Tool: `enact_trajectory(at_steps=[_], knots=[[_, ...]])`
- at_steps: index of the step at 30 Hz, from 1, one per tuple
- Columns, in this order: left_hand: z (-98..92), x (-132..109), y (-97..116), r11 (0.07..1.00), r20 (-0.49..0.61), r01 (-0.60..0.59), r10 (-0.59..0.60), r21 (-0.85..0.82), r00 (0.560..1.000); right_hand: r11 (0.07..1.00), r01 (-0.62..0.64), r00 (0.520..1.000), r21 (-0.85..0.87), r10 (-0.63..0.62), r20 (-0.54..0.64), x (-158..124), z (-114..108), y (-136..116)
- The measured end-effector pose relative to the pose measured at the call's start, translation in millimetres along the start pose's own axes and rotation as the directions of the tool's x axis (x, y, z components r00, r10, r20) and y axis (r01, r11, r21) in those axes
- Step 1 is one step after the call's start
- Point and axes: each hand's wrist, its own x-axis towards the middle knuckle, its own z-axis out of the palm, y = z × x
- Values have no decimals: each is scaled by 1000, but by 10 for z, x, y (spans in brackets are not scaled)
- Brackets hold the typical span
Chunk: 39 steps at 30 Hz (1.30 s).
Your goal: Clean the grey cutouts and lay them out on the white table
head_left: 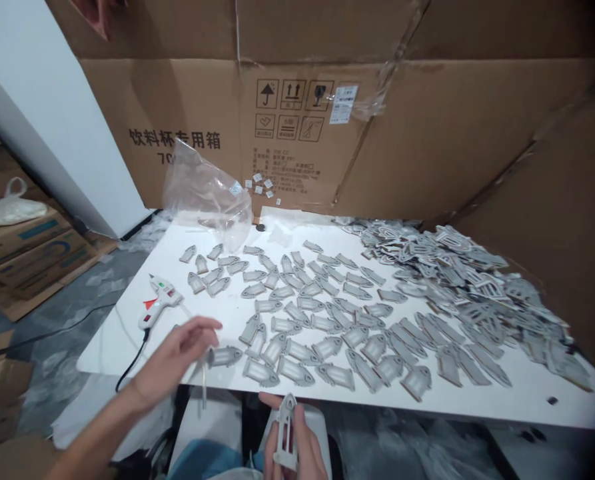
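My right hand (300, 440) is closed around a grey slotted piece (288, 427), holding it upright below the table's front edge. Its rounded tip with a small hole points up. My left hand (184, 347) is over the front left of the table, fingers curled. A pale translucent stick, apparently a glue stick (204, 387), hangs down from those fingers; the grip itself is partly hidden. Just beside that hand lies another grey piece (224, 356). Many similar pieces (297, 325) are spread across the white table (127, 347).
A white glue gun (160, 303) rests at the left with its cord over the edge. Loose grey parts form a heap (452, 267) at the right. A clear plastic bag (202, 193) stands at the back against large cardboard (297, 40). A dark bit (552, 401) lies front right.
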Motion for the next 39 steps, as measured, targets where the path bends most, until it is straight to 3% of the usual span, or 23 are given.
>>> enact_trajectory(at_steps=[3, 6, 12, 18, 28, 39], knots=[[302, -455, -310, 982, 120, 100, -82, -157, 989, 1000, -17, 993, 12, 16, 115, 36, 101, 0], [527, -711, -491, 980, 120, 159, -145, -116, 982, 998, -44, 985, 38, 37, 170, 25, 126, 56], [792, -899, -501, 1000, 123, -25, 26, -9, 992, 995, -98, 969, 13, 92, 230, -126, 164, 203], [846, -941, -455, 997, 113, 39, -47, 72, 992, 983, -180, 973, 27, 174, 151, -259, 226, 231], [891, -936, -491, 975, 77, -162, 151, 155, 985, 980, -193, 973, -38, 197, 117, -349, 214, 236], [910, -881, -499, 979, 71, -176, 169, 106, 983, 978, -200, 976, -67, 205, 79, -290, 213, 272]])
